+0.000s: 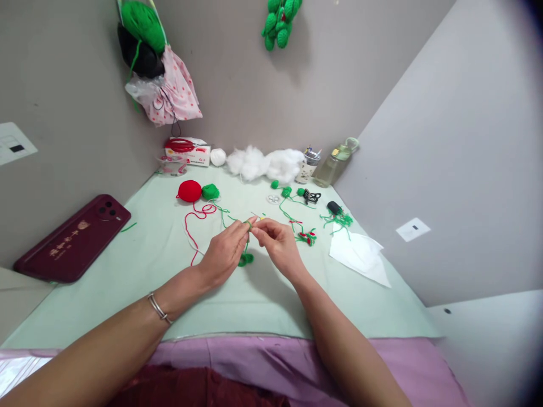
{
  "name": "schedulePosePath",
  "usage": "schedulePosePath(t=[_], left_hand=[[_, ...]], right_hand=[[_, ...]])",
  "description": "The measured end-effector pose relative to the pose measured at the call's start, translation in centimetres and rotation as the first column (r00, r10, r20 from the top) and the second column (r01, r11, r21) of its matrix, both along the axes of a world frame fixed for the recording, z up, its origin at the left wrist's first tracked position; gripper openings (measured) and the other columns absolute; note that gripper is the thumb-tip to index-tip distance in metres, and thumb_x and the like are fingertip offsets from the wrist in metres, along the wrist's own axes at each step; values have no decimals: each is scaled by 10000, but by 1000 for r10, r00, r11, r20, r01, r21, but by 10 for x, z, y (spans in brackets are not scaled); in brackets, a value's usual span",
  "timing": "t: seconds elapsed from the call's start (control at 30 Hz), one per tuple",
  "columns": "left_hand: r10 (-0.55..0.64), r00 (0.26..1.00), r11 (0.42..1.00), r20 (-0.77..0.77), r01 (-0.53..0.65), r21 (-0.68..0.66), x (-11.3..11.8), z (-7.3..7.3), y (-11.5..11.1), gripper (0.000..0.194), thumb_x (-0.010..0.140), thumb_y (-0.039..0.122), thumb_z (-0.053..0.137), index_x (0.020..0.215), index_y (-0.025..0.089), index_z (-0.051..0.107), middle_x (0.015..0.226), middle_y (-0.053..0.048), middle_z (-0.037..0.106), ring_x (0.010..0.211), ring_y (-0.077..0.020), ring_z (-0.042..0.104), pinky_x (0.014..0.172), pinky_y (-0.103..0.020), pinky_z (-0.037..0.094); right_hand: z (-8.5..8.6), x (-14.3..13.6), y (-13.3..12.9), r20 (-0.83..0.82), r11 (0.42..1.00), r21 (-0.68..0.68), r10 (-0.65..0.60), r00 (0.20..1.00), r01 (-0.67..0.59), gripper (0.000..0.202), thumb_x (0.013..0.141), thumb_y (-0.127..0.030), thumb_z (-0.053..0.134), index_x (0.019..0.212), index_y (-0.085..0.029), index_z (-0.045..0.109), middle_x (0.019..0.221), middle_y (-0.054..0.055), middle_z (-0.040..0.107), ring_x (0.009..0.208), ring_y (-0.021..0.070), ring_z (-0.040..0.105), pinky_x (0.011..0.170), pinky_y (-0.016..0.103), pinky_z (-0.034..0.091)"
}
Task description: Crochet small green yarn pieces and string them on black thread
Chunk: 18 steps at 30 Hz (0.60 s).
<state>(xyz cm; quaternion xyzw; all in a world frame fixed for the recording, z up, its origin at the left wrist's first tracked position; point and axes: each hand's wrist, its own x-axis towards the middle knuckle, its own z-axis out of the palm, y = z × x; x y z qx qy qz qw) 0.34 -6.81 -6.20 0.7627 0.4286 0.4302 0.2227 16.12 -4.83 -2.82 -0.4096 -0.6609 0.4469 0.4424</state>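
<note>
Above the middle of the table, my left hand is closed, with green yarn at its fingertips. My right hand meets it there, thumb and forefinger pinched on the same small bit of green. A thin tool tip and a yellow spot show just beyond the fingers; their kind is too small to tell. From the fingers a green strand drops to a small green crocheted piece under my left hand. Left of it lie a red yarn ball and a green yarn ball with loose strands.
White stuffing, a pen cup and a bottle stand along the back. At right lie green-and-red crocheted pieces, a black-and-green bundle and white paper. A maroon phone-shaped object leans at left.
</note>
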Motion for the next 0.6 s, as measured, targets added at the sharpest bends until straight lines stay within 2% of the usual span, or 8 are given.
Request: schedulePosePath(t=[0.13,0.6], left_hand=[[30,999,999,-33,-29,34,0,1,0,447,1017,243,312,1411,200,519,1040,-87,588,1000,-201,596,921,-344,496],[21,1000,1000,0,-21,-14,-2,0,2,450,1002,216,350,1419,242,518,1091,-68,545,896,-157,576,835,-281,485]], right_hand=[[-1,3,2,22,1000,-8,16,1000,-15,204,835,-367,642,781,-173,676,612,-29,499,561,105,408,529,255,315],[-3,5,5,48,1000,10,18,999,-18,219,826,-385,653,788,-171,678,601,-38,477,555,99,349,521,255,283]])
